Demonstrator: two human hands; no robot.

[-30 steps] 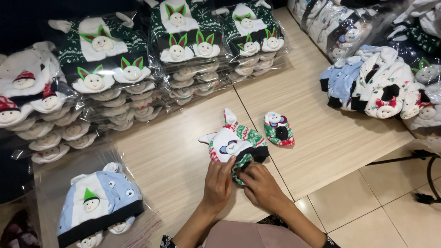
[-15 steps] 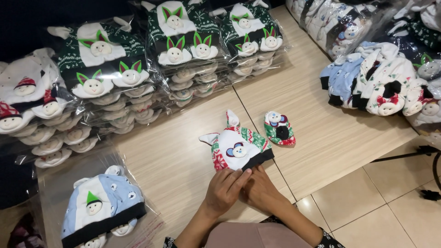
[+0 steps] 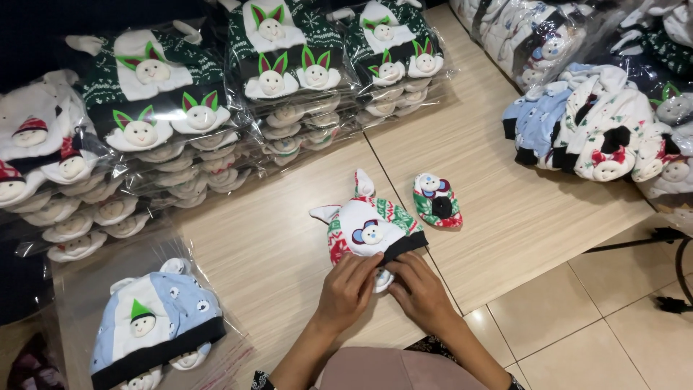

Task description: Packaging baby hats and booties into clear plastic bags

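Note:
A small knitted baby hat (image 3: 368,227) with white ears, a red and green pattern, a little face and a black brim lies on the wooden board (image 3: 498,195). My left hand (image 3: 349,287) and my right hand (image 3: 420,287) press together at its near brim, fingers on a small white piece (image 3: 383,280) tucked under the hat. A matching pair of tiny booties (image 3: 437,200) lies just right of the hat, untouched.
Stacks of bagged hat sets (image 3: 289,87) fill the far left and back. A blue and white hat in a clear bag (image 3: 155,321) lies at the near left. A loose pile of hats (image 3: 592,133) sits right. Tile floor (image 3: 592,325) and a black stand leg (image 3: 675,278) are at the near right.
The hat has been turned and flattened, its face now up and brim toward me. Both hands have drawn together at the brim. The booties have not moved.

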